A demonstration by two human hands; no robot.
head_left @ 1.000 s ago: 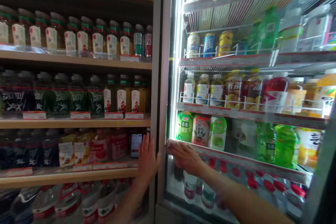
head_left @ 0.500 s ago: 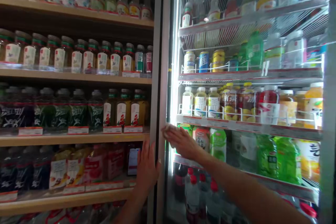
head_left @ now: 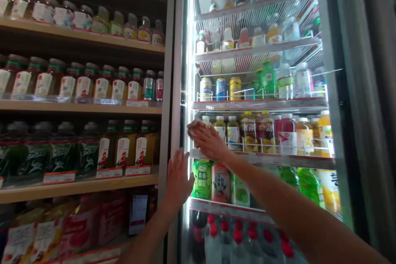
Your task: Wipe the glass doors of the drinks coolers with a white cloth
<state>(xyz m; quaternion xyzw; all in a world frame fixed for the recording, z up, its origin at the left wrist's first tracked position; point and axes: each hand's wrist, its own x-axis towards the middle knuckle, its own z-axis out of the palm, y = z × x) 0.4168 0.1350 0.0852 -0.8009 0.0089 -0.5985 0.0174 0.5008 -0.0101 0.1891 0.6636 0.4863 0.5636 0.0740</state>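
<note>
The left hand [head_left: 179, 179] is flat and wide by one tall door [head_left: 180, 70], fingers up to twelve o'clock. The door's long way runs up and down. At one o'clock from it, the right hand [head_left: 208, 138] holds one small cloth [head_left: 194, 125] to the door, fingers toward ten. The cloth's long way is too blurry to tell. Behind the door, near twelve, stand three cans [head_left: 220, 89]: white, blue, yellow.

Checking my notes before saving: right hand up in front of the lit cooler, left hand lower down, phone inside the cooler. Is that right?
Not quite: the phone is not inside the cooler; the head view shows it on the wooden shelving to the cooler's left. The rest holds: the right hand is up in front of the lit cooler, the left hand lower down.
</note>
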